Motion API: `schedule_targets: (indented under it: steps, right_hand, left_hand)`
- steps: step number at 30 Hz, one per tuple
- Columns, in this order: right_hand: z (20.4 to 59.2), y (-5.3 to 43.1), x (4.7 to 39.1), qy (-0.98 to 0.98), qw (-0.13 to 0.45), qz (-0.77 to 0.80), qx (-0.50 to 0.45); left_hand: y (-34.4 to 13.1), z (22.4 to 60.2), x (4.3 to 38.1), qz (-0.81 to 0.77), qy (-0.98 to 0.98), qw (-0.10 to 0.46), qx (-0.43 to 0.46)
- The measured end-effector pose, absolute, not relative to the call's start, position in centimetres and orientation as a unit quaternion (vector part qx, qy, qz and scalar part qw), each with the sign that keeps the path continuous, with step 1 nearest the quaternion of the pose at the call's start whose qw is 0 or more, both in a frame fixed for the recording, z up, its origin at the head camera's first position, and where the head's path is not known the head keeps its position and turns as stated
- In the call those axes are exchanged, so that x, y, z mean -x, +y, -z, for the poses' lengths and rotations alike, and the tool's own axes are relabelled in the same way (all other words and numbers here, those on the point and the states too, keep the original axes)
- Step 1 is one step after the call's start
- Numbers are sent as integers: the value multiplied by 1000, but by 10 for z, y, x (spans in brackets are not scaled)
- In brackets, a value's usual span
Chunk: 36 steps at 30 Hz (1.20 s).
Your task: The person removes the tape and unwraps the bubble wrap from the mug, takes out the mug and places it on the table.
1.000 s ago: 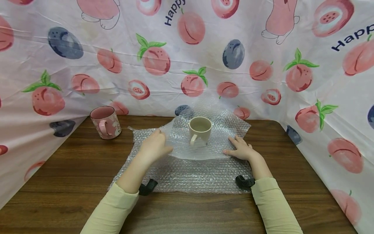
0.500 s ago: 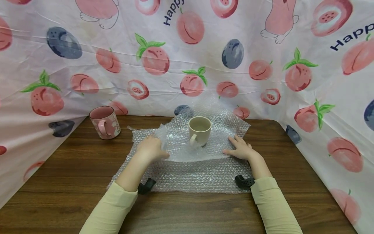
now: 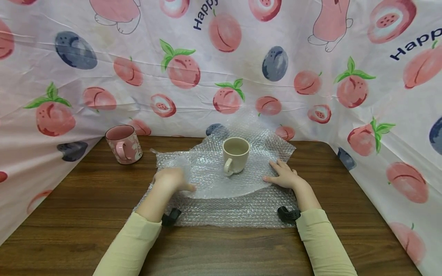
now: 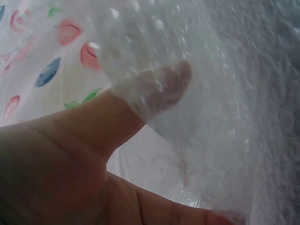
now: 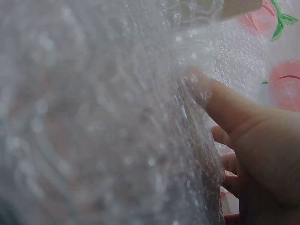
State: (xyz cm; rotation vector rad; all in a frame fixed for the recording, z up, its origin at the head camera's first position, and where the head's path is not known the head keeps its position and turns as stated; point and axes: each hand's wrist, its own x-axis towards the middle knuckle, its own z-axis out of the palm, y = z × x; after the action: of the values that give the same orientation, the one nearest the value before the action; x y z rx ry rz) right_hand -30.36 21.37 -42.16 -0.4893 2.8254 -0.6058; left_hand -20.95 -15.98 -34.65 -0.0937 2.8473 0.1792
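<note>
A cream mug (image 3: 238, 149) stands upright on a layered sheet of bubble wrap (image 3: 228, 212), its handle toward me. My left hand (image 3: 169, 179) is at the left side of the wrap, beside its raised upper layer. In the left wrist view the thumb (image 4: 159, 89) shows through the translucent film, well apart from the finger below it; the other fingertips are hidden. On the right, my right hand (image 3: 284, 175) rests on the wrap with fingers spread. Its thumb (image 5: 229, 103) lies against the film in the right wrist view.
A pink patterned mug (image 3: 124, 147) stands at the back left of the brown wooden table (image 3: 214, 253). A fruit-printed white curtain (image 3: 138, 96) hangs behind and along both sides. The back of the wrap rises against it.
My left hand has moved left and toward me, and the upper wrap layer has spread the same way, uncovering the cream mug's handle. My right hand stays in place.
</note>
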Motion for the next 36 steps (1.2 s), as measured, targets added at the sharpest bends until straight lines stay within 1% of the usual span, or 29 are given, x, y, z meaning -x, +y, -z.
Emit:
schedule_targets:
  steps: [5, 8, 11, 17, 20, 23, 30, 36]
  right_hand:
    - [421, 213, 303, 958, 106, 209, 166]
    - [421, 213, 304, 957, 107, 211, 166]
    - [422, 214, 304, 957, 108, 212, 167]
    - [422, 214, 305, 957, 107, 209, 169]
    - [422, 213, 304, 957, 106, 209, 169]
    - [422, 213, 304, 958, 105, 208, 169]
    - [422, 213, 304, 958, 104, 206, 170]
    - [421, 214, 303, 957, 107, 208, 170]
  left_hand:
    - [-166, 350, 213, -58, 983, 171, 35]
    - [-167, 352, 214, -60, 982, 175, 34]
    - [-168, 354, 216, -54, 985, 164, 18]
    - [-168, 363, 223, -61, 989, 117, -66]
    - [-167, 366, 226, -86, 985, 113, -95]
    - [-167, 369, 226, -113, 979, 133, -107]
    - [-166, 370, 226, -150, 959, 216, -103]
    - [-162, 371, 224, -151, 954, 242, -97]
